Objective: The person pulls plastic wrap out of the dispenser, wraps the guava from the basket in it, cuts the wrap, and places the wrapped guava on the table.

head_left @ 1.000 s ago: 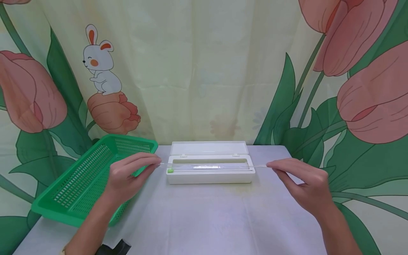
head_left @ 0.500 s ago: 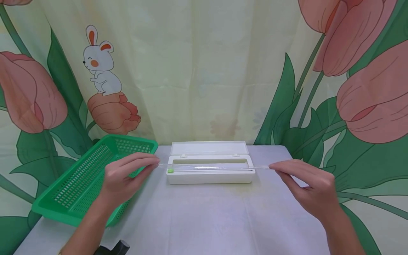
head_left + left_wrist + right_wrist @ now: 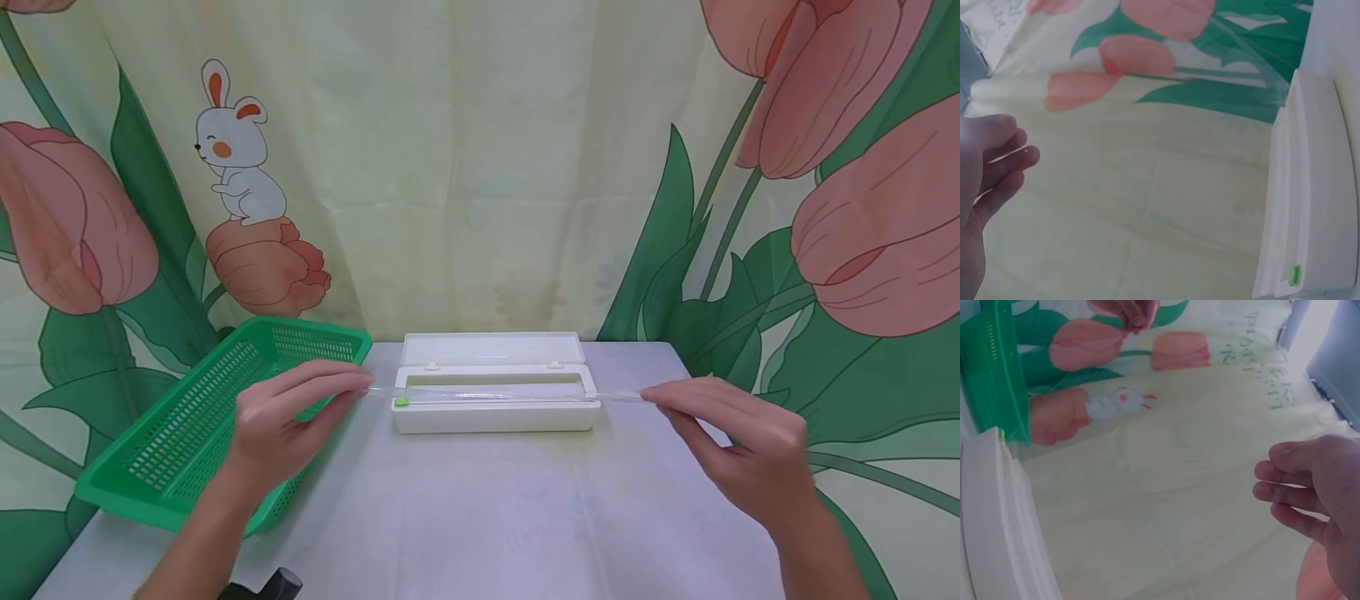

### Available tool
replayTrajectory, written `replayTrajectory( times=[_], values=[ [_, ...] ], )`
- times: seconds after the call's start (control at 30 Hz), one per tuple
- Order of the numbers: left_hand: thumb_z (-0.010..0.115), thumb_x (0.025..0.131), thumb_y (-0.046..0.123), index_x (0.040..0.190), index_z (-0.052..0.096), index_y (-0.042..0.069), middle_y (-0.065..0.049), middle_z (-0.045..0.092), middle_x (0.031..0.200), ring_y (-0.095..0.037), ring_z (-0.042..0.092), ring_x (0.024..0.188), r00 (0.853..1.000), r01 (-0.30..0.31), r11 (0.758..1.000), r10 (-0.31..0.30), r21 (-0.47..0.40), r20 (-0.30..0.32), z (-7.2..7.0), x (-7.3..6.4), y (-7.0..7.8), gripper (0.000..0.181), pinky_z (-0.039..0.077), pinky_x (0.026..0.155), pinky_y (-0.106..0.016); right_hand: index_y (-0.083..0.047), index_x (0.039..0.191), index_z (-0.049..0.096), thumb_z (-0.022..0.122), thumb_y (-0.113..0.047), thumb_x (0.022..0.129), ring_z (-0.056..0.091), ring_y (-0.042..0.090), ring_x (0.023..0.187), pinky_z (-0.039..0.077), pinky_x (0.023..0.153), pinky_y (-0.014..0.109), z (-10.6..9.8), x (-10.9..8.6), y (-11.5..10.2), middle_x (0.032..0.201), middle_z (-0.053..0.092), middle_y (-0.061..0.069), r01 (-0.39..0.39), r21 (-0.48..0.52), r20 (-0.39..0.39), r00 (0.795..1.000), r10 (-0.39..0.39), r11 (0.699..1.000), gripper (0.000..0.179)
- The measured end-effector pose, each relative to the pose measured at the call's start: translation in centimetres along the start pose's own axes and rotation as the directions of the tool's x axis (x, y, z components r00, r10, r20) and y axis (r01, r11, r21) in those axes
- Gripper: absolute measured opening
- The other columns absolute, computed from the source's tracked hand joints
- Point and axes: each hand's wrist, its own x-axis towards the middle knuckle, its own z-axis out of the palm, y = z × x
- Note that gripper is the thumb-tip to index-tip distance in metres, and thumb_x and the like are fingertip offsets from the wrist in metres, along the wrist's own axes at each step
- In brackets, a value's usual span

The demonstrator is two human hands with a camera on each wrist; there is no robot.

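Observation:
A strip of clear cling film (image 3: pixel 619 396) is stretched sideways between my two hands. My left hand (image 3: pixel 281 421) pinches its left end between thumb and fingers, just in front of the basket. The right end is pinched by my right hand (image 3: pixel 750 437). Behind the film, overlapped by it in the head view, stands a long white cling film dispenser (image 3: pixel 495 419) with its lid (image 3: pixel 491 349) tipped back. A small green slide cutter (image 3: pixel 401 402) sits at the dispenser's left end. In both wrist views the sheet is so transparent that the backdrop shows through it.
A green perforated basket (image 3: pixel 123 508) stands on the left of the white-covered table (image 3: pixel 487 517), under my left forearm. A black object (image 3: pixel 279 585) pokes in at the bottom edge. A tulip-and-rabbit curtain (image 3: pixel 480 167) hangs behind the table.
My hands have drawn slightly further apart, the left one leftward and the right one rightward, with the film still pinched between them. The dispenser and basket have stayed put.

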Motion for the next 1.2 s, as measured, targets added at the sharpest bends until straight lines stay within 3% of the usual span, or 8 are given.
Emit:
replayTrajectory(
  times=[0.83,1.2],
  values=[
    [0.073,0.086,0.014,0.079,0.075,-0.004,-0.009,0.073,0.078,-0.013,0.071,0.076,0.993,-0.076,0.996,0.071,-0.046,-0.099,-0.5,1.5,1.1,0.019,0.052,0.080,-0.011,0.009,0.081,0.073,0.066,-0.012,0.091,0.068,0.011,0.081,0.050,0.090,0.012,-0.7,1.4,-1.9,0.077,0.073,0.013,0.055,-0.017,-0.046,0.997,-0.056,0.998,0.024],
    [0.074,0.085,0.012,0.077,0.074,-0.007,-0.012,0.072,0.076,-0.016,0.071,0.074,0.985,-0.112,0.989,0.098,-0.091,-0.145,-0.8,1.8,1.7,0.020,0.054,0.084,-0.015,0.012,0.081,0.072,0.068,-0.005,0.088,0.068,0.016,0.080,0.052,0.088,0.017,-1.3,1.0,-2.3,0.079,0.073,0.017,0.075,0.030,-0.058,0.996,-0.073,0.997,0.018]
  ],
)
